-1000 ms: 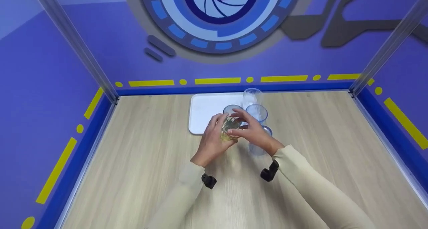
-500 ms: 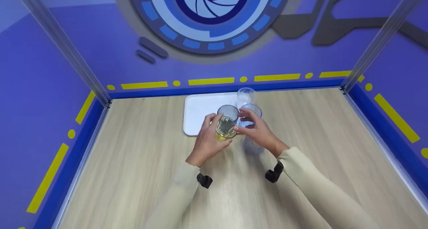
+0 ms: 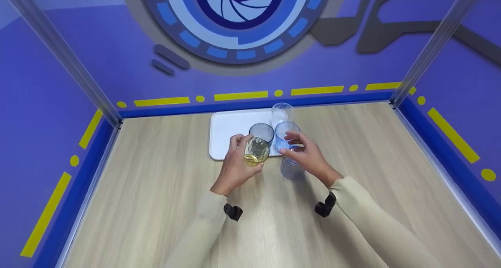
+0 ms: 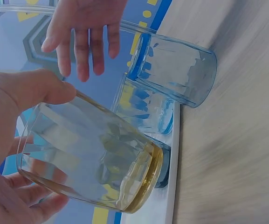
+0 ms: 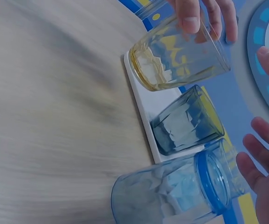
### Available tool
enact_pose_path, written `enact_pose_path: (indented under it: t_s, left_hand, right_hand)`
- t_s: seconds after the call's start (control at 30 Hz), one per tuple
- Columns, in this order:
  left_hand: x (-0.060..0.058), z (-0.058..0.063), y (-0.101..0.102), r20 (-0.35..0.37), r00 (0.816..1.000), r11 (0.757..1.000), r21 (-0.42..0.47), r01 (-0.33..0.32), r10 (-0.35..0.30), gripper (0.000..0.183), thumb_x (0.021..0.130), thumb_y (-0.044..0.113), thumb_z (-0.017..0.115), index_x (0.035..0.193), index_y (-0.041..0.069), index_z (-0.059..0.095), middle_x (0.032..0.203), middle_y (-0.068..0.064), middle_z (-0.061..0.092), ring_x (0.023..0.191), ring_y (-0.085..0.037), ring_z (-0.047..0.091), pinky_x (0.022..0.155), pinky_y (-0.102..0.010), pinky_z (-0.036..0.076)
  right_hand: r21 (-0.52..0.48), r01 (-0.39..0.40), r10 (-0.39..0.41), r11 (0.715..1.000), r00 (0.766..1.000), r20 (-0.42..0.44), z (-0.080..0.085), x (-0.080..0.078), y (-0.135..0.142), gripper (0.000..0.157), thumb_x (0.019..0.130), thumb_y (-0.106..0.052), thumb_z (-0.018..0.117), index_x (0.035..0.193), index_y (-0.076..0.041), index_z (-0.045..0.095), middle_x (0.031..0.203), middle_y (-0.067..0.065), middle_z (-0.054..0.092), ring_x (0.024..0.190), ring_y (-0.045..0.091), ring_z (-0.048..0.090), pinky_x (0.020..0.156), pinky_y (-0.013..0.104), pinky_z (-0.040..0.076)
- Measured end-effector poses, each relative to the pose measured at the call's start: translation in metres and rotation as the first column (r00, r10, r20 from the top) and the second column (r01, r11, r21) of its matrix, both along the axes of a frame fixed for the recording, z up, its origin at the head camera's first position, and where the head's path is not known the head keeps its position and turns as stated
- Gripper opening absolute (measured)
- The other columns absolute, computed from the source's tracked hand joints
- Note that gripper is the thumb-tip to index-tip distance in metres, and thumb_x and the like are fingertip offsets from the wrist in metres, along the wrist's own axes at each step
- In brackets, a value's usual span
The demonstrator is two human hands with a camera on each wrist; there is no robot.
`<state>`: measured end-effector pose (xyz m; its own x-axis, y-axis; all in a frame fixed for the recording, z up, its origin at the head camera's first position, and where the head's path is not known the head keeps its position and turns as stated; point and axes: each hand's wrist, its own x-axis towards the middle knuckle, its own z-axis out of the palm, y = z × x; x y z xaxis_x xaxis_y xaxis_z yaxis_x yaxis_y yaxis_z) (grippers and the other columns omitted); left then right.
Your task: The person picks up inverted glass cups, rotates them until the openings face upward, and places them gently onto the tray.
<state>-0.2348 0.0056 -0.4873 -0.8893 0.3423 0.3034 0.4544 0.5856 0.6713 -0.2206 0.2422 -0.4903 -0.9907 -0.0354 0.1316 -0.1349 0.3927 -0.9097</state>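
My left hand (image 3: 236, 164) holds a clear glass tumbler with a yellow base (image 4: 94, 156), tilted above the table by the tray's front edge. Fingers and thumb grip it near its rim. My right hand (image 3: 309, 156) is apart from that tumbler, its fingers loosely spread and holding nothing. Beside it, a blue-tinted glass (image 3: 282, 133) appears stacked over a pale bluish glass (image 3: 292, 171) on the table; whether the fingers touch it, I cannot tell. Behind the yellow tumbler, a grey-blue glass (image 5: 188, 123) stands on the white tray (image 3: 223, 137).
Another clear glass (image 3: 282, 112) stands at the tray's back right corner. The wooden table (image 3: 168, 205) is enclosed by blue-purple printed panels (image 3: 129, 64) at the back and both sides.
My right hand has drawn away from the yellow tumbler, widening the gap between the hands. The left hand keeps its grip on the tumbler. The head view has shifted slightly right.
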Motion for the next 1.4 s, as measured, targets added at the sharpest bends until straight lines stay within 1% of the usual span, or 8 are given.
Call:
enact_pose_path:
  t_s: [0.23,0.4,0.5,0.7,0.83,1.07,1.23,1.4]
  left_hand:
    - [-0.001,0.0,-0.005,-0.012,1.0,1.0,-0.006,-0.012,0.012,0.078,0.069,0.024,0.084,0.138,0.016,0.046,0.131,-0.008,0.037,0.118,-0.025,0.051,0.098,-0.04,0.049]
    - [-0.003,-0.001,-0.009,-0.029,0.999,1.0,-0.003,-0.027,0.027,0.079,0.069,0.024,0.084,0.138,0.015,0.046,0.131,-0.009,0.037,0.118,-0.024,0.05,0.099,-0.039,0.049]
    - [-0.003,-0.003,-0.011,-0.046,0.998,0.999,0.012,-0.05,0.05,0.079,0.068,0.024,0.084,0.137,0.015,0.046,0.13,-0.008,0.038,0.118,-0.024,0.05,0.097,-0.039,0.049]
    - [0.0,-0.008,-0.014,-0.042,0.996,0.996,0.038,-0.08,0.082,0.079,0.067,0.024,0.084,0.136,0.016,0.047,0.131,-0.008,0.038,0.118,-0.025,0.051,0.093,-0.039,0.051]
    - [-0.001,-0.007,-0.015,-0.027,0.996,0.995,0.044,-0.089,0.09,0.079,0.066,0.023,0.083,0.136,0.018,0.047,0.131,-0.007,0.037,0.118,-0.025,0.051,0.093,-0.04,0.051]
    - [-0.005,-0.004,-0.017,-0.018,0.996,0.996,0.03,-0.09,0.09,0.078,0.068,0.023,0.083,0.137,0.019,0.046,0.133,-0.007,0.037,0.119,-0.025,0.051,0.091,-0.04,0.052]
    - [-0.007,-0.003,-0.021,0.006,0.997,0.996,0.045,-0.079,0.078,0.08,0.07,0.022,0.082,0.14,0.018,0.044,0.138,-0.007,0.037,0.124,-0.026,0.048,0.099,-0.042,0.048]
    - [-0.01,-0.003,-0.024,-0.008,0.998,0.996,0.064,-0.063,0.063,0.079,0.071,0.021,0.082,0.141,0.014,0.044,0.141,-0.009,0.04,0.13,-0.026,0.045,0.104,-0.045,0.044]
  right_hand:
    - [0.072,0.012,-0.013,0.997,1.0,0.005,-0.005,0.001,0.005,0.054,0.083,-0.029,0.076,0.13,-0.011,0.056,0.13,0.013,0.059,0.123,0.032,0.052,0.104,0.051,0.043]
    - [0.141,0.008,-0.006,0.99,1.0,-0.015,-0.01,0.003,0.009,0.051,0.082,-0.03,0.077,0.125,-0.01,0.059,0.128,0.009,0.061,0.124,0.031,0.052,0.106,0.054,0.04]
    - [0.204,-0.002,0.01,0.979,0.999,-0.039,-0.013,0.003,0.013,0.051,0.081,-0.034,0.077,0.123,-0.01,0.061,0.125,0.007,0.061,0.123,0.029,0.053,0.106,0.052,0.04]
    - [0.332,0.005,0.025,0.943,0.996,-0.085,-0.02,0.003,0.02,0.047,0.081,-0.032,0.077,0.121,-0.012,0.063,0.123,0.006,0.062,0.123,0.025,0.052,0.107,0.048,0.04]
    - [0.386,0.016,0.011,0.922,0.998,-0.068,-0.023,0.003,0.022,0.045,0.082,-0.032,0.076,0.121,-0.014,0.063,0.126,0.005,0.061,0.124,0.025,0.051,0.108,0.048,0.039]
    - [0.413,0.021,0.002,0.91,0.999,-0.054,-0.027,0.002,0.021,0.045,0.083,-0.027,0.076,0.124,-0.013,0.061,0.131,0.008,0.055,0.127,0.028,0.046,0.108,0.05,0.038]
    - [0.458,0.016,-0.001,0.889,0.999,-0.033,-0.028,0.001,0.02,0.049,0.083,-0.024,0.076,0.127,-0.009,0.059,0.134,0.01,0.054,0.129,0.03,0.045,0.109,0.051,0.038]
    - [0.484,0.001,-0.009,0.875,1.0,0.013,-0.024,-0.001,0.017,0.053,0.083,-0.023,0.076,0.13,-0.009,0.058,0.134,0.011,0.056,0.129,0.031,0.047,0.108,0.051,0.04]
